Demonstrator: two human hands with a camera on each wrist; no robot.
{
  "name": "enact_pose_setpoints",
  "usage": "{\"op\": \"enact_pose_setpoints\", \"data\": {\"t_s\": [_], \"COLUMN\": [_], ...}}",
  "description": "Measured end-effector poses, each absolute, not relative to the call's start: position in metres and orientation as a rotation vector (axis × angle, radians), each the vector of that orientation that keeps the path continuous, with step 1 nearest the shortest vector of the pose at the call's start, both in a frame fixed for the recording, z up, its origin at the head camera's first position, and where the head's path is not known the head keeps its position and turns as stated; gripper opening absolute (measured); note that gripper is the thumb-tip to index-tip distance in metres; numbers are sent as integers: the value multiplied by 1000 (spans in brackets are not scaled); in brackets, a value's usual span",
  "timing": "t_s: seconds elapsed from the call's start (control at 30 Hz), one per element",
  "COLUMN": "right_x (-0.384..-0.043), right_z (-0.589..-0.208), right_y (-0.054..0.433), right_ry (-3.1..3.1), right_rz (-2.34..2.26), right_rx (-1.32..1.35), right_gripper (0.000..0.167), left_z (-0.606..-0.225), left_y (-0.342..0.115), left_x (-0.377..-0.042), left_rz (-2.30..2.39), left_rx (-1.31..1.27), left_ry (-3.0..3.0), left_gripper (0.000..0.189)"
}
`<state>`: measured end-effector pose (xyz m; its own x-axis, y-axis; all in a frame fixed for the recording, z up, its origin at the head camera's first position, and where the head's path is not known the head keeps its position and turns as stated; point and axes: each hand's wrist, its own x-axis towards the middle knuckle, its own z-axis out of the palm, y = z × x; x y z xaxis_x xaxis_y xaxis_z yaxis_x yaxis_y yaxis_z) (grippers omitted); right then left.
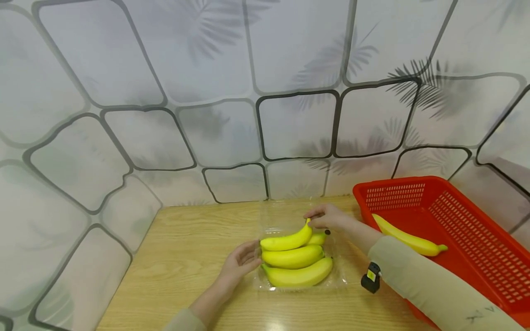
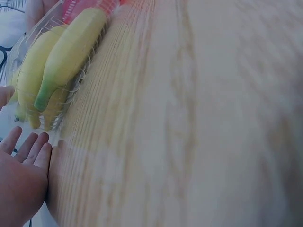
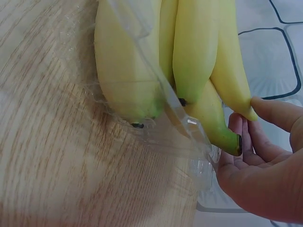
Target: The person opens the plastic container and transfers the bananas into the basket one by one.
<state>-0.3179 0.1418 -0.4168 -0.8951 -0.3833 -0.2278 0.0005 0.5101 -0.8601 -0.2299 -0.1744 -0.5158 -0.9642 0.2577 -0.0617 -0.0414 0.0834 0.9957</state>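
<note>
Several yellow bananas (image 1: 296, 257) lie in a clear plastic container (image 1: 285, 212) on the table. At the far side of the pile, my right hand (image 1: 329, 217) pinches the tip of the uppermost banana (image 1: 287, 241) between thumb and fingers, plain in the right wrist view, where this banana (image 3: 229, 61) rests on the others. My left hand (image 1: 239, 265) is at the container's left edge, close to the banana ends. Its fingers are nearly straight in the left wrist view; whether they touch the container is unclear.
A red plastic basket (image 1: 430, 184) with slotted walls stands at the right, and one banana (image 1: 410, 236) lies in it. A patterned wall (image 1: 298, 128) rises behind the wooden table (image 1: 194, 239). A small black device (image 1: 371, 278) is on my right sleeve.
</note>
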Motion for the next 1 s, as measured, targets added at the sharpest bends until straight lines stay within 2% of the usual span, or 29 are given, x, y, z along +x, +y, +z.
{"op": "enact_pose_setpoints", "data": {"t_s": [1.0], "right_x": [-315], "right_z": [-410], "right_y": [144], "right_ry": [2288], "right_rz": [-1476], "right_rx": [-216], "right_gripper": [39], "left_z": [-516], "left_y": [-174], "left_x": [-228], "left_rz": [1980], "left_rx": [218], "left_ry": [2143], "left_gripper": [63]}}
